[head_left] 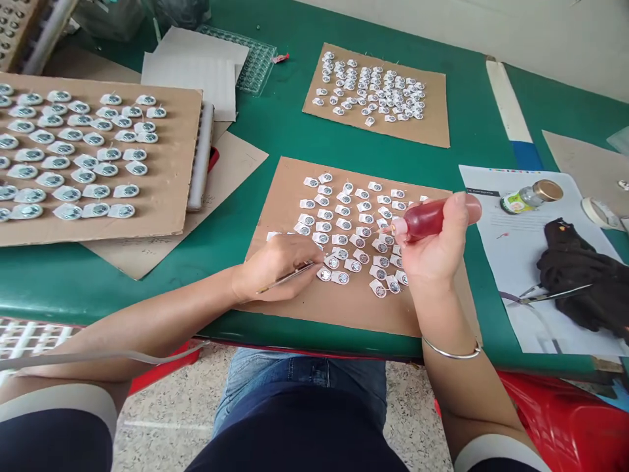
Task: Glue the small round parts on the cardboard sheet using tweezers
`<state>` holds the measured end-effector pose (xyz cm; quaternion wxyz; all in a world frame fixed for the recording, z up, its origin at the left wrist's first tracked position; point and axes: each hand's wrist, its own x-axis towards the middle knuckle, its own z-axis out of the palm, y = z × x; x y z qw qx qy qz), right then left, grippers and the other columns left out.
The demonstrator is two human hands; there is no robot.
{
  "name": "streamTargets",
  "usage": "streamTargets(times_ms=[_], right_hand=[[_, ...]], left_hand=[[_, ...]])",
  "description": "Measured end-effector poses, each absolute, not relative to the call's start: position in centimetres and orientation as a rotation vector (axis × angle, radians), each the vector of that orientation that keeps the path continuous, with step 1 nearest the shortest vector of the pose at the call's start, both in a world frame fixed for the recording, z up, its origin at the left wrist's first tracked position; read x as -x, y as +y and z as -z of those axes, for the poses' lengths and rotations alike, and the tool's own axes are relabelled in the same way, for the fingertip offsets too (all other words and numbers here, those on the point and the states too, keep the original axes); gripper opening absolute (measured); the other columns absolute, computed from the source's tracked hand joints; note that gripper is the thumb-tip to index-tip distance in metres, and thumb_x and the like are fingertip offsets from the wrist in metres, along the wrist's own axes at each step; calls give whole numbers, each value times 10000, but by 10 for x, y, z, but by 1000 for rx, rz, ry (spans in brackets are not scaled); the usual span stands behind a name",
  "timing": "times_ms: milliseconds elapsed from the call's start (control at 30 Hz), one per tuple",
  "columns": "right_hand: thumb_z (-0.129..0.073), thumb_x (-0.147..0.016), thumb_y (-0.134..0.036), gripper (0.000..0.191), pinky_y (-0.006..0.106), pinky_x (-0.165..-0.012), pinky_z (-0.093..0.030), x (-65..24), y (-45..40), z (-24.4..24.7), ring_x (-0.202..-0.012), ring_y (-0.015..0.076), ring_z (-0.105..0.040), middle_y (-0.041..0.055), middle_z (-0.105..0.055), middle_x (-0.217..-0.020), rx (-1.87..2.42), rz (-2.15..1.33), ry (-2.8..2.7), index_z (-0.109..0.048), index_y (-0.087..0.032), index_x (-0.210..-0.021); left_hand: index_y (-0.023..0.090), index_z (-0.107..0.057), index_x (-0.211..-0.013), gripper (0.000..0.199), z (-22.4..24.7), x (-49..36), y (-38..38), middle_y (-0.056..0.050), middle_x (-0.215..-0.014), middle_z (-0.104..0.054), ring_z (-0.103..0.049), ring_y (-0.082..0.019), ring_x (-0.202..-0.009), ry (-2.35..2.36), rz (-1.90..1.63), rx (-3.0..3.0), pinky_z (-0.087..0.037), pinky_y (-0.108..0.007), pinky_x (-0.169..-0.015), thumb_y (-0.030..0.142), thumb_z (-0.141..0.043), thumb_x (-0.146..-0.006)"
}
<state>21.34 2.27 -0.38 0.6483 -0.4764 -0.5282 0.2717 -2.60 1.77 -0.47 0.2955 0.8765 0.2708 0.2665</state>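
- White pieces: on cardboard, at two o'clock from left hand.
- Its fingers: pinched on slim tool.
- Right hand: fingers wrapped round red bottle.
- Apparent step: tool work among pieces; next move calls for steadiness.

Your left forearm angled inward, its grip back-up and low, with curled fingers pinched together. Your right forearm rose more steeply, its grip lifted, palm side showing, 1 thumb pointing up, closed firmly round.
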Motion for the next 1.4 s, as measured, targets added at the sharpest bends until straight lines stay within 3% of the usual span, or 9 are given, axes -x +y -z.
streamTargets(times_ms=[167, 367, 600, 933, 1100, 1400], right_hand=[[-415, -865, -489, 287, 228, -340, -314, -214, 30, -19, -493, 130, -563, -37, -418, -564, 1175, -797, -1055, -340, -221, -796], [-577, -783, -443, 255, 228, -368, -321, -209, 34, -46, -600, 188, -619, 9, -516, -595, 1057, -1000, -1026, -475, -209, -788], [-610, -746, -485, 284, 239, -336, -304, -209, 29, -21, -573, 193, -602, 2, -543, -634, 1035, -962, -907, -506, -231, -818], [-552, -806, -450, 270, 216, -271, -295, -202, 26, -4, -408, 128, -540, -42, -458, -526, 1128, -750, -1080, -460, -212, -715], [-604, -768, -455, 274, 220, -335, -402, -196, 22, -5, -441, 113, -548, -36, -499, -563, 1155, -656, -1128, -503, -203, -729], [-581, -792, -437, 244, 239, -413, -460, -192, 17, -7, -486, 111, -572, -28, -512, -609, 1193, -678, -1204, -498, -210, -763]], left_hand=[[152, -649, -727, 84, -21, 11, 22, -6, -670, -654, -568, -90, -579, 1068, -641, -2142, -390, -194, -510, 168, -569, -746], [142, -648, -687, 86, -33, -6, 23, 21, -613, -628, -527, -62, -526, 1150, -723, -2065, -372, -170, -486, 130, -567, -711], [147, -648, -710, 83, -2, 3, 26, 10, -635, -636, -542, -76, -538, 1114, -769, -2066, -386, -176, -481, 208, -597, -736], [141, -580, -772, 135, 3, 5, 19, -15, -698, -601, -529, -113, -642, 735, -608, -2444, -391, -241, -589, 110, -454, -809], [137, -538, -757, 146, 1, 3, 15, -14, -676, -551, -480, -117, -626, 697, -485, -2477, -380, -258, -593, 102, -413, -823], [130, -537, -755, 158, -1, 1, 15, -23, -667, -535, -469, -123, -621, 704, -449, -2520, -388, -265, -590, 87, -399, -818]])
